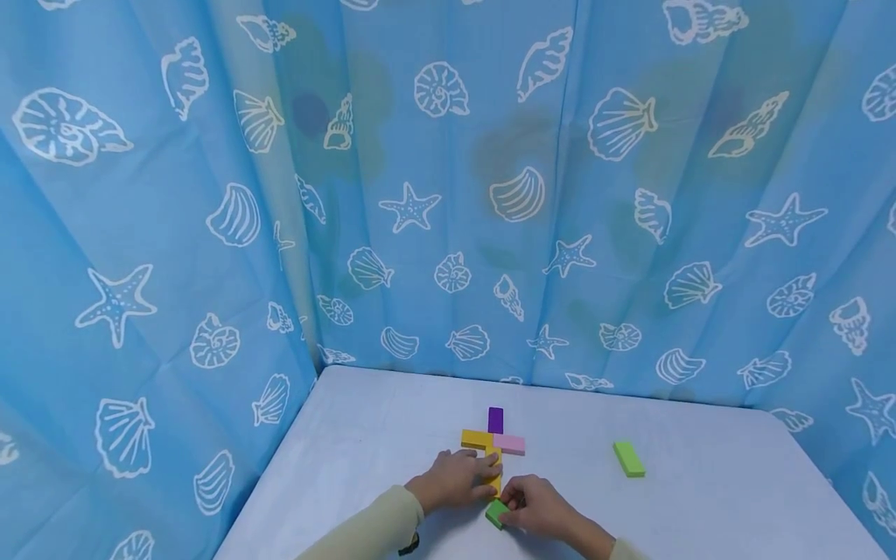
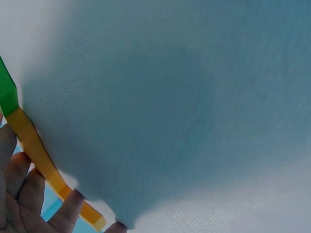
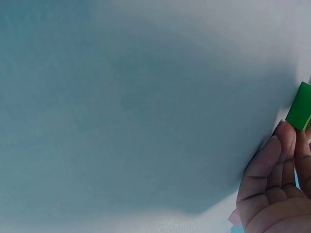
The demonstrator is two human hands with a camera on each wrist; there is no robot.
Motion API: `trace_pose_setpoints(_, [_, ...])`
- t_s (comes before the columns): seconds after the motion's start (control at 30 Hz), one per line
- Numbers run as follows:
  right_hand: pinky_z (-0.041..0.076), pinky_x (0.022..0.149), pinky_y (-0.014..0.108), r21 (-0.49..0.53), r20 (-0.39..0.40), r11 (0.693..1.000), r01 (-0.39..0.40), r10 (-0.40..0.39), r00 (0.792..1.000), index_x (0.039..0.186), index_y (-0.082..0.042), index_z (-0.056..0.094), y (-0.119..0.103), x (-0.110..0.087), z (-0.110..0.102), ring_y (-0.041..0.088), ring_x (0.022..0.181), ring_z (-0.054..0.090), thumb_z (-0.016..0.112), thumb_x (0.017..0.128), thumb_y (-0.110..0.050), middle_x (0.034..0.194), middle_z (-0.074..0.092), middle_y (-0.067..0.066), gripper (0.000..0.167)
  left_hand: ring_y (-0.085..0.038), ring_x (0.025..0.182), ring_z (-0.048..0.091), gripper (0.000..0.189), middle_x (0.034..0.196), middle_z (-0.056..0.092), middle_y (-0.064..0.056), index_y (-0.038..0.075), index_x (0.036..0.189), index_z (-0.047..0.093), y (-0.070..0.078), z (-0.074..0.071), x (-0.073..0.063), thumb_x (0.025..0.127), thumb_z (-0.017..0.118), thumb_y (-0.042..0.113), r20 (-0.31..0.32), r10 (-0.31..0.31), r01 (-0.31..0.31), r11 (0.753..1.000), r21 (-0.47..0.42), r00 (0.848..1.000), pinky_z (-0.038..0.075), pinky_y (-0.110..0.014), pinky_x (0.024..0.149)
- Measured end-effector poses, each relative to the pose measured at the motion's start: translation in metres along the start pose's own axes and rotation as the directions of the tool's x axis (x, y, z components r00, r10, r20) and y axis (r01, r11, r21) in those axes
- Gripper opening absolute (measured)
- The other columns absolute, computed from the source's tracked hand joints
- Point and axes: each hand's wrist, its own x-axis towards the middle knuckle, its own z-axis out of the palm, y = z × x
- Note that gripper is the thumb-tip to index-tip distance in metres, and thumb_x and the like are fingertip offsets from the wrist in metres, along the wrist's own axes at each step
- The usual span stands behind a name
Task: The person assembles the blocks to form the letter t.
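On the white tabletop, orange-yellow blocks (image 1: 493,451) run in a line toward the person. My left hand (image 1: 458,478) rests against them, its fingers fairly straight and spread across the line; the left wrist view shows the fingertips along the side of the yellow blocks (image 2: 41,158). At the near end, my right hand (image 1: 539,505) pinches a green block (image 1: 497,513) between thumb and fingers. That green block (image 3: 300,108) shows at the right fingertips in the right wrist view, and its end meets the yellow line in the left wrist view.
Across the far end of the line lie a yellow block (image 1: 477,439) and a pink block (image 1: 509,445), with a purple block (image 1: 495,420) behind them. A lime green block (image 1: 628,459) lies apart on the right. Blue shell-patterned curtains (image 1: 448,233) border the table (image 1: 714,482).
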Motion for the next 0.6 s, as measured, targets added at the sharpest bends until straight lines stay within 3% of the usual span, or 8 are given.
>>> trace_pose_setpoints(0.6, [0.042,0.061,0.022,0.0,-0.012,1.0,-0.028,0.028,1.0,0.091,-0.008,0.067,-0.0032,-0.0018,0.0011,0.013,0.071,0.052,0.08,0.083,-0.017,0.076,0.06,-0.002,0.018,-0.022,0.138,0.048,0.047,0.149,0.045,0.024,0.042,0.14,0.051,0.0012,-0.0002,-0.0028,0.095,0.06,0.05,0.0,-0.014,0.014,1.0,-0.011,1.0,0.036,-0.065,0.109])
